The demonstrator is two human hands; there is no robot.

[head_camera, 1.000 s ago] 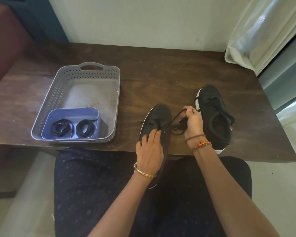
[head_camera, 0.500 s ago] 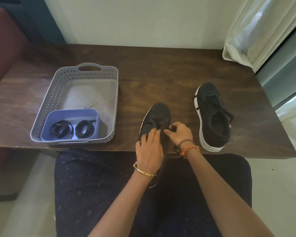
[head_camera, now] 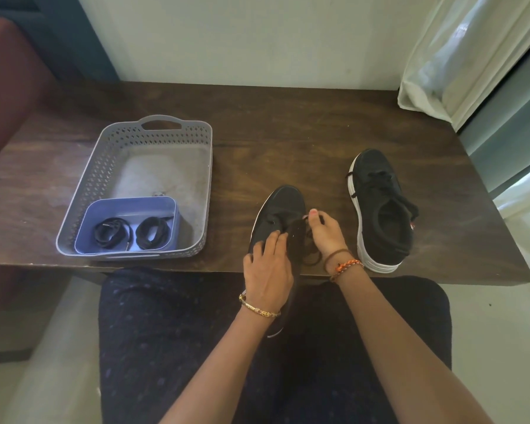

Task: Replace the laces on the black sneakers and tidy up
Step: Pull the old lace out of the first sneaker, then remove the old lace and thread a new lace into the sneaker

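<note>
1. A person is sitting at a dark brown wooden table (head_camera: 288, 123), with their lap in dark patterned trousers (head_camera: 172, 347) just below its near edge.
2. A black mesh sneaker with a white sole edge (head_camera: 283, 203) is resting with its toe on the table and its heel reaching back over the near edge toward the lap.
3. The left hand (head_camera: 268, 270), wearing a gold bangle at the wrist, is lying over the middle of this sneaker, its fingers curling round the upper and gripping it.
4. The right hand (head_camera: 323, 232), with brown and orange thread bands at the wrist, is sitting at the sneaker's right side, fingertips pinching at the eyelet area where the dark lace (head_camera: 311, 257) is running; how firmly it is pinching the lace I cannot tell.
5. Loose loops of that lace are hanging beside the right wrist, near the table edge.
6. A second black sneaker with a thick white sole (head_camera: 380, 209) is standing upright on the table to the right, apart from the hands, its laces in place.
7. A grey perforated plastic basket with a handle cut-out (head_camera: 162, 130) is sitting on the table's left half.
8. Inside its near end, a small blue rectangular plastic tub (head_camera: 129, 206) is holding two coiled black laces (head_camera: 132, 232) side by side.
9. A pale sheer curtain (head_camera: 459, 50) is hanging at the upper right.
</note>
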